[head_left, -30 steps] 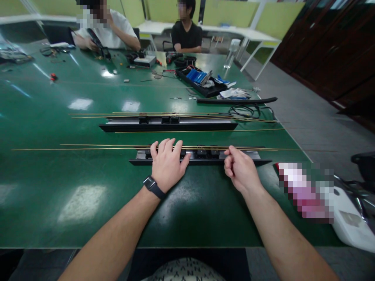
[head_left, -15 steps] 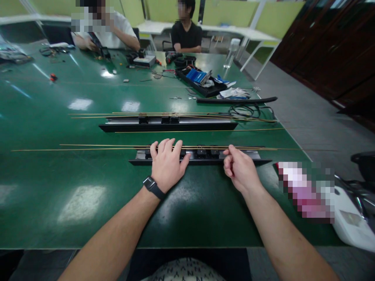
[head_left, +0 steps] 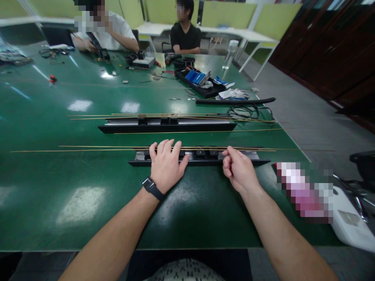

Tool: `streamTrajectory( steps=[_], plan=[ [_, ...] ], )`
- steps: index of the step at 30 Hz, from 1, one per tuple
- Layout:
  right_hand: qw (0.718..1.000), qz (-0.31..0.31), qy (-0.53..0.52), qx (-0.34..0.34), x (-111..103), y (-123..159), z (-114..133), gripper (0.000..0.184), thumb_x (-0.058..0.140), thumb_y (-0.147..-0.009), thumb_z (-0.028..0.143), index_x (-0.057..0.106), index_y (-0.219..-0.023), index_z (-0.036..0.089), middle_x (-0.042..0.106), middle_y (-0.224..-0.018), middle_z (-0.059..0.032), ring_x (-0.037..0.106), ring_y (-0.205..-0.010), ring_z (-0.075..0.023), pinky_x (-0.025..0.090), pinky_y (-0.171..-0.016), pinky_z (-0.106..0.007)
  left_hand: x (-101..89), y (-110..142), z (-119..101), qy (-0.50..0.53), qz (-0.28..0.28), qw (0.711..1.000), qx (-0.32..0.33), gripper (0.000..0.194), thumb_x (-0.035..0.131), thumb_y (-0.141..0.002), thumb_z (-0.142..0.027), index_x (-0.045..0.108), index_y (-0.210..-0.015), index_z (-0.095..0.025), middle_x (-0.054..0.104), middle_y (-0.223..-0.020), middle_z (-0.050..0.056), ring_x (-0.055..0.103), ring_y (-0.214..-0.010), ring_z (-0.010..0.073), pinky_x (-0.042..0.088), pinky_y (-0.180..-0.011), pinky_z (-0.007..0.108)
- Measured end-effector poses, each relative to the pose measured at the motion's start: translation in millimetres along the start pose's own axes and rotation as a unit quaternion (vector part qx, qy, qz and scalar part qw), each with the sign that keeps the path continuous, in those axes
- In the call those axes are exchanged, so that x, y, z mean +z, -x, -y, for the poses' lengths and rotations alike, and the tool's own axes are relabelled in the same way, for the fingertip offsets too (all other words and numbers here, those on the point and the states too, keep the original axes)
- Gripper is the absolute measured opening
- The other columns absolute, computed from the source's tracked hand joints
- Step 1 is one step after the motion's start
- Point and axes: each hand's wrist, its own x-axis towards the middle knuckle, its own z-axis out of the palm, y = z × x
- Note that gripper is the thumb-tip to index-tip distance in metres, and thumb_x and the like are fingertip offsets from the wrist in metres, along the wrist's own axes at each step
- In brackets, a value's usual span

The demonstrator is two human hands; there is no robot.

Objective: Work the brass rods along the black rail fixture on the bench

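In front of me a black rail with a silvery channel (head_left: 247, 155) and dark blocks (head_left: 200, 152) lies across the green table. Long thin brass-coloured rods (head_left: 88, 146) run along its far side and stick out past both ends. My left hand (head_left: 166, 168), with a watch (head_left: 149, 184) on the wrist, rests over the rail and the rods, fingers spread. My right hand (head_left: 240, 169) is closed, its thumb and index finger pinched at a rod near the rail's right part. The fingers hide the exact contact.
A second black rail (head_left: 166, 128) with more rods lies farther off. Beyond are a black strip (head_left: 234, 102), coiled cable (head_left: 243, 112), a black tray (head_left: 202, 89) and a clear bottle (head_left: 231, 54). A white device (head_left: 351, 218) stands right. Two people sit across the table.
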Motion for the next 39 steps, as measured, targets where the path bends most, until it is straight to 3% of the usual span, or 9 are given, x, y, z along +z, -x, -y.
streamTrajectory(
  steps=[7, 22, 39],
  plan=[
    [1.000, -0.004, -0.001, 0.002, 0.8, 1.5, 1.4, 0.028, 0.070, -0.092, 0.042, 0.062, -0.082, 0.017, 0.052, -0.046, 0.0050, 0.035, -0.029, -0.0063, 0.023, -0.029, -0.017, -1.4, -0.2, -0.3, 0.006, 0.003, 1.000, -0.001, 0.045, 0.053, -0.101, -0.047, 0.063, -0.134, -0.019, 0.064, -0.141, 0.016, 0.052, -0.136, 0.0355, 0.026, -0.119, 0.059],
    [1.000, 0.021, 0.018, 0.001, -3.1, -0.5, 0.0, 0.039, 0.077, -0.085, 0.054, 0.063, -0.084, 0.017, 0.054, -0.047, 0.0044, 0.038, -0.030, -0.0067, 0.023, -0.030, -0.018, -1.3, 0.1, -0.7, 0.012, 0.002, 1.000, -0.005, 0.044, 0.052, -0.101, -0.047, 0.063, -0.135, -0.021, 0.065, -0.140, 0.016, 0.052, -0.136, 0.0355, 0.026, -0.119, 0.059],
    [1.000, 0.021, 0.005, 0.000, -2.7, -0.4, -0.9, 0.037, 0.078, -0.085, 0.051, 0.061, -0.084, 0.018, 0.053, -0.047, 0.0054, 0.037, -0.030, -0.0061, 0.022, -0.030, -0.017, -0.2, -0.3, -0.9, 0.009, 0.002, 1.000, -0.004, 0.044, 0.053, -0.101, -0.046, 0.063, -0.134, -0.020, 0.065, -0.140, 0.017, 0.052, -0.136, 0.0356, 0.026, -0.119, 0.059]
  ],
)
